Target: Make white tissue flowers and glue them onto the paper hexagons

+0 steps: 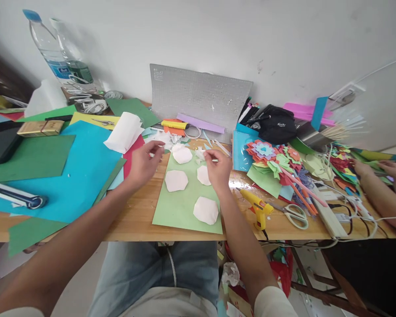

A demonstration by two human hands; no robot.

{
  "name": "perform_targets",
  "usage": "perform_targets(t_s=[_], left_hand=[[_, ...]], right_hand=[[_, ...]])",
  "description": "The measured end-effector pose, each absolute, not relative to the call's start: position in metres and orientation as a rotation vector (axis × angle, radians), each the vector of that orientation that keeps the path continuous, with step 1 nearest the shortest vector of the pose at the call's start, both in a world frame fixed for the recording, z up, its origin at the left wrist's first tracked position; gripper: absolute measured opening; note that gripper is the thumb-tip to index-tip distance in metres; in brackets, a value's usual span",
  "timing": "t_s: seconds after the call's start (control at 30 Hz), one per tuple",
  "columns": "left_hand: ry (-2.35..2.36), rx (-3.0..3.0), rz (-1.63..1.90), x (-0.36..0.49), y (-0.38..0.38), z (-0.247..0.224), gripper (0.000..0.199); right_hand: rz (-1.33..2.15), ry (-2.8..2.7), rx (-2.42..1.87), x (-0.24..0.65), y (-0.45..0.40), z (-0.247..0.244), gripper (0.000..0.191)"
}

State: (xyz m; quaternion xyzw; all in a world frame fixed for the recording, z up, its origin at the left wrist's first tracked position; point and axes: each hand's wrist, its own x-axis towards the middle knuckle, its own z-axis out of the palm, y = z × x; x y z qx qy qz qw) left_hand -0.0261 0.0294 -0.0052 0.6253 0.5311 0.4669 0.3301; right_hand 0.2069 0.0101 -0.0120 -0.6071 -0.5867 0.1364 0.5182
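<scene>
On the wooden table lies a light green sheet (161,207) bearing several white rounded paper pieces, among them one at the lower right (206,210) and one at the left (176,181). My left hand (148,162) hovers left of the sheet's top, fingers curled near the thumb; whether it pinches anything is too small to tell. My right hand (218,169) is above the sheet's right edge, thumb and forefinger together beside a small white paper scrap (200,153). White scraps (163,138) are heaped behind the sheet.
A white paper roll (123,132) and blue sheets (86,167) lie left. To the right are a yellow glue gun (257,206), scissors (295,215), and paper flowers (263,151). Another person's hands (366,169) work at far right. A grey cutting mat (198,97) leans on the wall.
</scene>
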Motion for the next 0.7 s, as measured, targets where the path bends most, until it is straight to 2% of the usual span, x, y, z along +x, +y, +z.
perform_targets(t_s=[0.1, 0.23, 0.33, 0.7], left_hand=[[1.743, 1.951, 1.160, -0.051, 0.049, -0.005, 0.028], [1.990, 2.119, 0.741, -0.063, 0.059, -0.011, 0.030], [2.015, 2.170, 0.580, -0.059, 0.058, -0.014, 0.034], [1.862, 2.310, 0.520, -0.052, 0.061, -0.022, 0.034]], right_hand=[[0.065, -1.416, -1.622, 0.228, 0.029, -0.020, 0.023], [0.050, -1.477, -1.776, 0.238, 0.043, -0.032, 0.025], [0.068, -1.475, -1.785, 0.240, 0.045, -0.036, 0.027], [0.011, -1.464, -1.667, 0.232, 0.039, -0.031, 0.027]])
